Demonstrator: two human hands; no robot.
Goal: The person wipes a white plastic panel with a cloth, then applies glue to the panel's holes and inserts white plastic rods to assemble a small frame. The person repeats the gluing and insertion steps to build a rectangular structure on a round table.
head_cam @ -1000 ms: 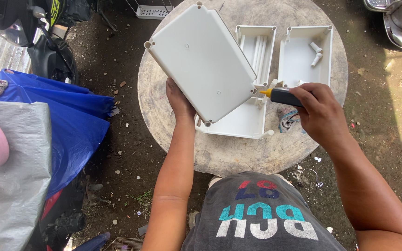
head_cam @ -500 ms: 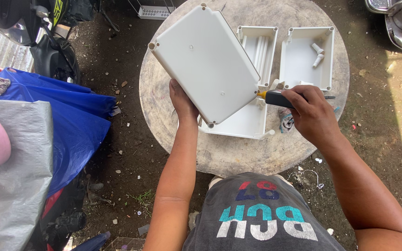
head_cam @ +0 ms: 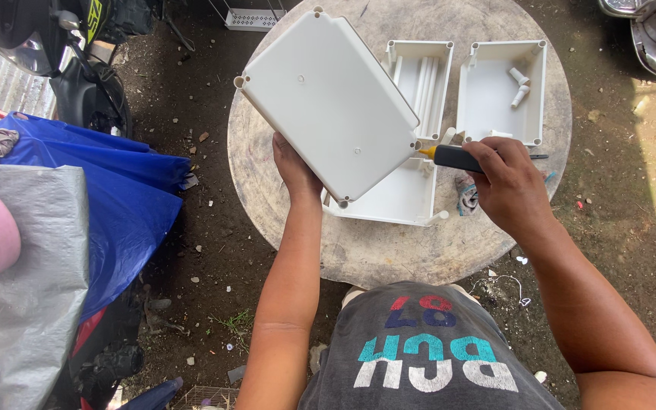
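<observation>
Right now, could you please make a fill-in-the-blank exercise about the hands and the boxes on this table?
1. The left hand lifts a white plastic ____.
2. The right hand grips a screwdriver with a yellow and ____ handle.
3. The round table carries ____ open white boxes.

Missing words: lid; black; three

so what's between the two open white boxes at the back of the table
In the head view, only a bare strip of the round table separates the left open box from the right open box.
</observation>
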